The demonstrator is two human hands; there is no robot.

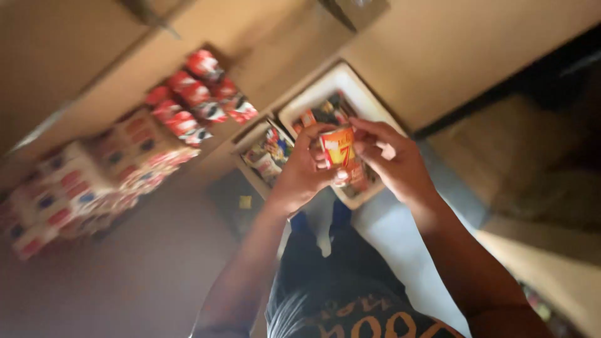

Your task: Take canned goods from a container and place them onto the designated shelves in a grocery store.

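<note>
Above a white rectangular tray (325, 84), left hand (305, 168) and right hand (394, 161) grip a glossy orange packet (339, 148).

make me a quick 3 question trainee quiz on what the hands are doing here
1. True or false: both hands are on the small orange-and-red packet.
2. What lies directly beneath the packet? A) a white tray of packets B) a sink C) a laptop
3. Fill in: the stacked red-and-white cartons stand to the ____ of the hands in the picture.

Key:
1. True: the left hand and right hand grip it together.
2. A: the white tray holds assorted packets.
3. Left.
</note>
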